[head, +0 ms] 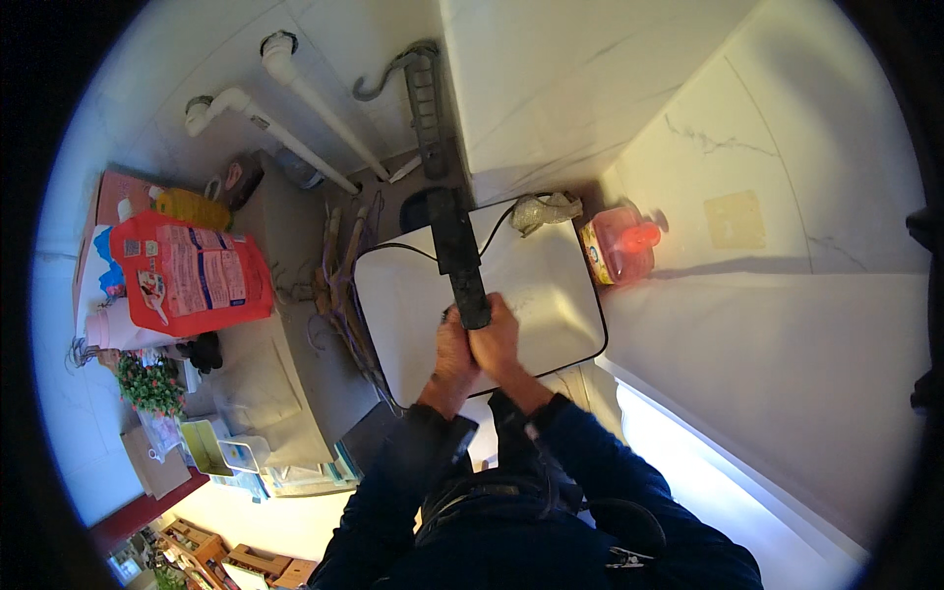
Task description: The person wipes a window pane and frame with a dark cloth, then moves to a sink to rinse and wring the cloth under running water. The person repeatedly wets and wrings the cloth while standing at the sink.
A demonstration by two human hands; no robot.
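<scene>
A white sink basin (398, 324) with a dark rim lies below me, and a black tap (457, 251) reaches out over it. My left hand (451, 346) and my right hand (498, 335) are together under the tap's end, touching or nearly so. No object shows between them, though the palms are hidden. A crumpled, silvery-grey item (544, 212) rests on the basin's far rim, beside a thin dark cord or line.
A pink pump bottle (621, 247) stands right of the basin. On the left are a large red detergent pouch (214, 273), a yellow bottle (193, 209), a potted plant (151, 383) and wooden sticks (335, 273). White pipes (317, 96) run behind.
</scene>
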